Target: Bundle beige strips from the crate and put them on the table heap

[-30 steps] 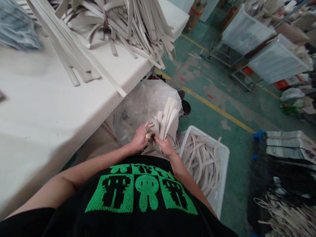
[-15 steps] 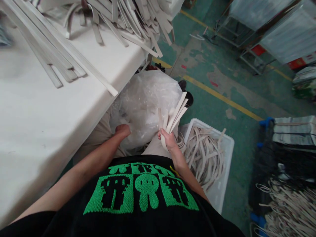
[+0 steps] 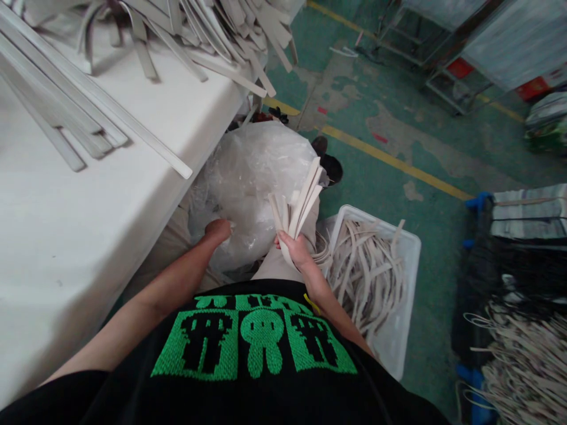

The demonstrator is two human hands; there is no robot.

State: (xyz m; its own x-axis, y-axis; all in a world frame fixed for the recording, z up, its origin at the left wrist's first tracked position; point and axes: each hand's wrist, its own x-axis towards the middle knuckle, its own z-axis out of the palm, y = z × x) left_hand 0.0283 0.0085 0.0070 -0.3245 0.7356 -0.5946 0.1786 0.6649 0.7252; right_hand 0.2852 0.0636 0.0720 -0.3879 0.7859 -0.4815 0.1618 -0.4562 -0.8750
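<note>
My right hand (image 3: 296, 248) is closed around a bunch of flat beige strips (image 3: 305, 198), their loose ends fanning upward above my thigh. A large clear plastic bag (image 3: 261, 153) bulges between my legs, beside the white table. At the bag's near left side is my left hand (image 3: 218, 229), its fingers curled in and pressed against the plastic, apparently gripping the bag's edge. The fingertips of that hand are partly hidden. To the right of my right hand stands a white plastic crate (image 3: 411, 283) holding many tangled strips (image 3: 365, 271) of the same beige kind.
The white table (image 3: 110, 195) fills the left side, with long flat strips (image 3: 88, 118) and a heap of strips (image 3: 221, 35) on it. Wheeled racks (image 3: 438, 71) stand at the upper right. Bundled cords (image 3: 522, 366) lie at the lower right, near blue-cornered frames (image 3: 481, 202).
The view has shifted slightly, so the table and strips sit further left. My right hand, still holding the strips, has moved a little left; the strips spread slightly wider. My left hand stays at the bag.
</note>
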